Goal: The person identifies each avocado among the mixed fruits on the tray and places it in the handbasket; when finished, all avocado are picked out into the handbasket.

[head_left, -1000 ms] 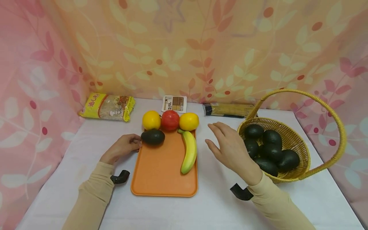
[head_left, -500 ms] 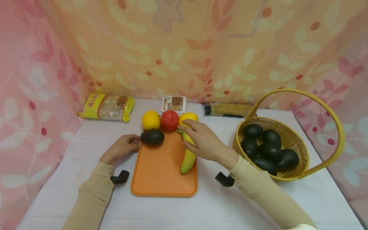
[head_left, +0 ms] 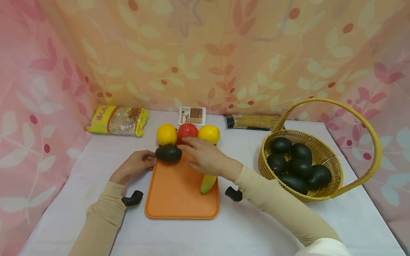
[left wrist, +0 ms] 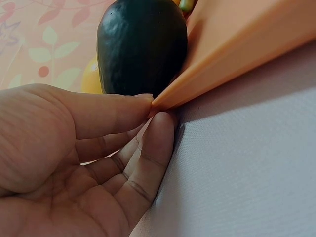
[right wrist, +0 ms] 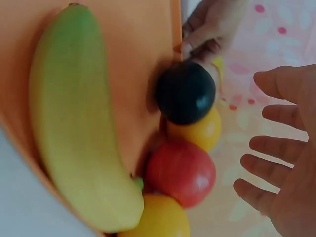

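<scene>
My left hand point(head_left: 132, 166) pinches the left rim of an orange tray point(head_left: 179, 202) between thumb and fingers, close-up in the left wrist view beside a dark avocado point(left wrist: 140, 47). That avocado lies at the tray's upper left. Over the tray, my right hand point(head_left: 209, 158) reaches left with fingers spread and holding nothing, its fingertips close to the avocado. It covers much of the banana point(right wrist: 84, 118) in the head view. Along the tray's far end sit a red apple point(head_left: 185, 131) and two yellow fruits, one on the left point(head_left: 166, 134) and one on the right point(head_left: 209, 133).
A wicker basket point(head_left: 339, 167) with a tall handle stands on the right, holding several avocados point(head_left: 299, 167). Along the back lie a yellow pasta bag point(head_left: 116, 120), a small flat packet point(head_left: 192, 116) and a pack of long noodles point(head_left: 253, 122). Patterned curtains enclose the white table.
My right hand has swept left from beside the basket, across the banana, to near the avocado. The left hand keeps its place at the tray's rim.
</scene>
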A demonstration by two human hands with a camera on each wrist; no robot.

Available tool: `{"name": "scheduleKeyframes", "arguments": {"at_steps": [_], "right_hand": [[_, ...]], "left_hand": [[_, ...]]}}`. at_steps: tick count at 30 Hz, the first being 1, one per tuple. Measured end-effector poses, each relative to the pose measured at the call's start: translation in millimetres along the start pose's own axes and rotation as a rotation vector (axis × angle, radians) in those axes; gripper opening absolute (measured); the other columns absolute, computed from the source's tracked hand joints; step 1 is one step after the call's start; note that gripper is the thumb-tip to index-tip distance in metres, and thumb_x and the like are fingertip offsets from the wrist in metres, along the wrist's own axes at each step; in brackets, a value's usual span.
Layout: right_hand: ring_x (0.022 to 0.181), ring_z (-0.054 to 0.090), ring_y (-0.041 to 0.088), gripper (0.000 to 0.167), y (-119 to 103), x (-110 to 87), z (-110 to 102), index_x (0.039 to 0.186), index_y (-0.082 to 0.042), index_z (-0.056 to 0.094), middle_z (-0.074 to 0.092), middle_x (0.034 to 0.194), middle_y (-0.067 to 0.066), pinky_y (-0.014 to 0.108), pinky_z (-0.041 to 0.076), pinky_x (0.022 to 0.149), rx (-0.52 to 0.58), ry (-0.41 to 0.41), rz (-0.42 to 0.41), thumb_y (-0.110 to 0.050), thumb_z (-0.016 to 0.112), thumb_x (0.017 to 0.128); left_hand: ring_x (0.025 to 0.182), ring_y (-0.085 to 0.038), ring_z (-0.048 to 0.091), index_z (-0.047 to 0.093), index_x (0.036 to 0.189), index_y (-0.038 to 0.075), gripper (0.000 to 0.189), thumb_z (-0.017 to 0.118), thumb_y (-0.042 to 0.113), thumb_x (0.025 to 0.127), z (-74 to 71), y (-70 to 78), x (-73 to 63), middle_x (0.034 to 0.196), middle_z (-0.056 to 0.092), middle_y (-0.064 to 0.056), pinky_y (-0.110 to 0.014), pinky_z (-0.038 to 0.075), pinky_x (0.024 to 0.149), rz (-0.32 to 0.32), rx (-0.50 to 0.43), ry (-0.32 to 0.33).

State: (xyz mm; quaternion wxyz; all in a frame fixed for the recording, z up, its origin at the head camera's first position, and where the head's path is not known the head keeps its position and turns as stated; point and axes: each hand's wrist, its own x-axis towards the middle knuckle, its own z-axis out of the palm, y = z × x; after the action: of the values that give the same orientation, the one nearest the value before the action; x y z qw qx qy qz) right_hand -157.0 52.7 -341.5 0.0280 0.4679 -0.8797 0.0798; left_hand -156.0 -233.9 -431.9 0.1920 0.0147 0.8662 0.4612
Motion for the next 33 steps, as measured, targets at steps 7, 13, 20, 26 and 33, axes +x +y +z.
{"name": "scheduleKeyframes", "arguments": {"at_steps": [7, 13, 20, 26, 33], "right_hand": [[0.14, 0.041, 0.029, 0.056, -13, 25.6, 15, 0.145, -0.015, 0.046, 0.043, 0.151, 0.014, 0.041, 0.036, 0.115, -0.072, -0.083, -0.066, -0.03, 0.063, 0.094], [0.144, 0.036, 0.029, 0.055, -18, 35.1, 25, 0.148, -0.02, 0.044, 0.035, 0.158, 0.007, 0.041, 0.035, 0.116, -0.122, -0.187, -0.063, -0.034, 0.058, 0.097], [0.144, 0.037, 0.031, 0.053, -20, 38.1, 26, 0.147, -0.02, 0.046, 0.035, 0.159, 0.004, 0.041, 0.037, 0.114, -0.141, -0.259, -0.048, -0.037, 0.057, 0.098], [0.139, 0.043, 0.031, 0.05, -22, 41.5, 24, 0.144, -0.018, 0.049, 0.041, 0.154, 0.006, 0.04, 0.038, 0.114, -0.136, -0.227, -0.054, -0.034, 0.059, 0.097], [0.129, 0.052, 0.029, 0.047, -22, 42.6, 25, 0.14, -0.015, 0.053, 0.047, 0.146, 0.01, 0.036, 0.044, 0.109, -0.17, -0.192, -0.058, -0.031, 0.06, 0.097]], "left_hand": [[0.093, -0.018, 0.061, 0.054, 0.127, -0.008, 0.039, 0.06, 0.012, 0.095, 1.6, -3.7, -0.8, 0.11, 0.066, -0.02, -0.028, 0.05, 0.082, 0.019, -0.005, 0.014], [0.093, -0.017, 0.062, 0.053, 0.128, -0.008, 0.039, 0.059, 0.012, 0.095, 3.3, -3.3, -0.9, 0.111, 0.066, -0.021, -0.029, 0.052, 0.082, 0.031, -0.014, 0.005], [0.095, -0.019, 0.062, 0.055, 0.127, -0.007, 0.038, 0.059, 0.013, 0.096, 1.4, -0.2, -0.1, 0.111, 0.066, -0.02, -0.029, 0.051, 0.082, 0.03, 0.013, 0.015], [0.095, -0.019, 0.063, 0.054, 0.127, -0.009, 0.038, 0.058, 0.011, 0.096, 0.4, -0.7, -0.4, 0.112, 0.067, -0.021, -0.03, 0.051, 0.083, 0.041, 0.014, 0.017], [0.094, -0.018, 0.064, 0.055, 0.128, -0.008, 0.038, 0.057, 0.012, 0.096, 0.4, 0.0, -0.7, 0.11, 0.067, -0.02, -0.03, 0.05, 0.083, 0.029, 0.024, 0.016]]}}
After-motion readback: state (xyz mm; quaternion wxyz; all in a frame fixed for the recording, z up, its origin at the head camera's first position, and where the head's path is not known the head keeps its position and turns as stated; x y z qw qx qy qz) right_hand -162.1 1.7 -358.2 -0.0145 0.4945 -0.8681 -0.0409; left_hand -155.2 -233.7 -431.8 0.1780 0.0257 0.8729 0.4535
